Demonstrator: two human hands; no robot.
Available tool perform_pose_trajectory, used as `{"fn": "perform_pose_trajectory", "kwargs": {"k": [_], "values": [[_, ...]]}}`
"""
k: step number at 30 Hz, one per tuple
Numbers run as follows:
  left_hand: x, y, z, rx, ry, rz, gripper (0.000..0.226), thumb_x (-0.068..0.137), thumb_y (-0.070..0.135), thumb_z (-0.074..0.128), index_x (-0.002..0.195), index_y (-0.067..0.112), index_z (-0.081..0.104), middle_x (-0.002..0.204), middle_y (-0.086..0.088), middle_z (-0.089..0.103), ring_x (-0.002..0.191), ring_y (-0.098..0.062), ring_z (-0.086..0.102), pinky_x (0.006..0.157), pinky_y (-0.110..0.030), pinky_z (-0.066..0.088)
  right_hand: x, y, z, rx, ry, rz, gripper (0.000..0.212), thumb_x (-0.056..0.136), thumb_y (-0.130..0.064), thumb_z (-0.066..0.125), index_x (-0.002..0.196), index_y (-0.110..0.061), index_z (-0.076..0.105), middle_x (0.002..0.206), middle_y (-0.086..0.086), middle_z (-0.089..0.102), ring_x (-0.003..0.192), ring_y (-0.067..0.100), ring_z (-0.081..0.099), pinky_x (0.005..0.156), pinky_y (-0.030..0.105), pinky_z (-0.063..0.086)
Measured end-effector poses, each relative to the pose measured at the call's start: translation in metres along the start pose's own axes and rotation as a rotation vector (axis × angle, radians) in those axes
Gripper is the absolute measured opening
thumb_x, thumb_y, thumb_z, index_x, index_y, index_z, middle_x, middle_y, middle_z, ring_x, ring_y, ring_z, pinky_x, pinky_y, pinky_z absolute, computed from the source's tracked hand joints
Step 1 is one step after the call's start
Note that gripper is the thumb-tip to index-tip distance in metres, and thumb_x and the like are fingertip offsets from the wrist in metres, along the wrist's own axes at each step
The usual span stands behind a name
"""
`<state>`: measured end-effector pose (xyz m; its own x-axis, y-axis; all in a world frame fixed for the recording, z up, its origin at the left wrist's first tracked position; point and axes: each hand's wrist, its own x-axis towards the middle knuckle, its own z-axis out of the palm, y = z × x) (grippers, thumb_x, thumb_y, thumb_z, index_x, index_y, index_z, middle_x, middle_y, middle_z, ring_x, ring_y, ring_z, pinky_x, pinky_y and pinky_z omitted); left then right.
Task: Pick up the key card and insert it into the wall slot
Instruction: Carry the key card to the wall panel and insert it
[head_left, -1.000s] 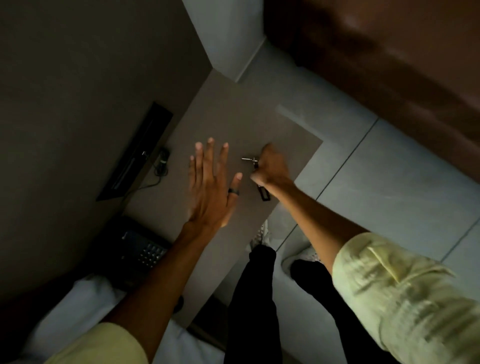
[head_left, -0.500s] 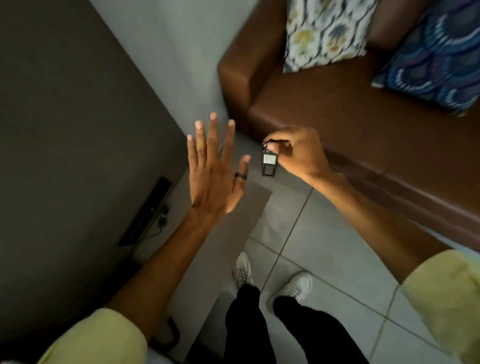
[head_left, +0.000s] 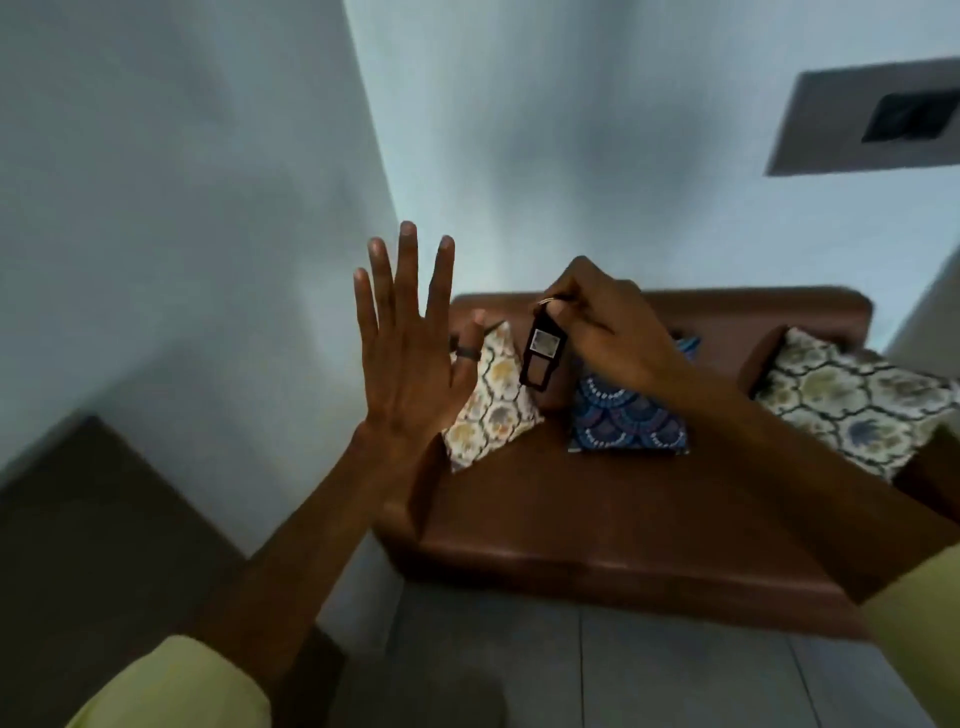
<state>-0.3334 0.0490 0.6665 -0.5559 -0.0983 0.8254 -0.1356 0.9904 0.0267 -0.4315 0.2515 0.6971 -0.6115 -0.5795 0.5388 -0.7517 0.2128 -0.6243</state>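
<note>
The key card is a small black tag with a pale square label, hanging from a metal ring. My right hand pinches that ring from above, so the tag dangles in the air in front of the sofa. My left hand is raised beside it, flat, fingers spread and empty, a dark ring on the thumb. A grey wall plate with a dark rectangular unit on it shows at the upper right of the wall; whether it is the slot I cannot tell.
A brown leather sofa stands against the pale wall, carrying two patterned cream cushions and a blue cushion. A dark panel fills the lower left. Grey tiled floor lies below the sofa.
My view has swung up from the side table and floor to the sofa and wall. My right hand lifted the key card off the table and carries it raised; my left hand stays open.
</note>
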Motion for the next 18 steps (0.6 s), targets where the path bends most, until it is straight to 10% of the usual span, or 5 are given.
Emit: {"fn": "perform_pose_trajectory", "kwargs": {"k": [10, 14, 18], "values": [[0.090, 0.167, 0.009, -0.089, 0.111, 0.179, 0.068, 0.114, 0.050, 0.036, 0.172, 0.016, 0.022, 0.180, -0.018, 0.009, 0.167, -0.039, -0.001, 0.135, -0.061, 0.006, -0.031, 0.013, -0.210, 0.092, 0.176, 0.018, 0.007, 0.105, -0.007, 0.055, 0.102, -0.004, 0.060, 0.097, 0.014, 0.071, 0.090, 0.044, 0.066, 0.076, 0.054, 0.055], [0.109, 0.273, 0.022, -0.138, 0.125, 0.235, 0.069, 0.114, 0.052, 0.032, 0.172, 0.016, 0.021, 0.180, -0.017, 0.008, 0.167, -0.038, -0.002, 0.135, -0.060, 0.005, -0.073, 0.036, -0.305, 0.114, 0.237, 0.064, 0.011, 0.102, -0.005, 0.061, 0.095, -0.012, 0.065, 0.087, 0.014, 0.072, 0.073, 0.030, 0.063, 0.065, 0.040, 0.051], [0.121, 0.384, 0.040, -0.217, 0.136, 0.263, 0.070, 0.113, 0.053, 0.032, 0.172, 0.017, 0.019, 0.180, -0.016, 0.005, 0.167, -0.038, -0.005, 0.135, -0.060, 0.003, -0.125, 0.062, -0.396, 0.116, 0.321, 0.102, 0.013, 0.092, -0.002, 0.073, 0.094, -0.014, 0.076, 0.093, 0.028, 0.074, 0.080, 0.042, 0.069, 0.077, 0.057, 0.057]]}}
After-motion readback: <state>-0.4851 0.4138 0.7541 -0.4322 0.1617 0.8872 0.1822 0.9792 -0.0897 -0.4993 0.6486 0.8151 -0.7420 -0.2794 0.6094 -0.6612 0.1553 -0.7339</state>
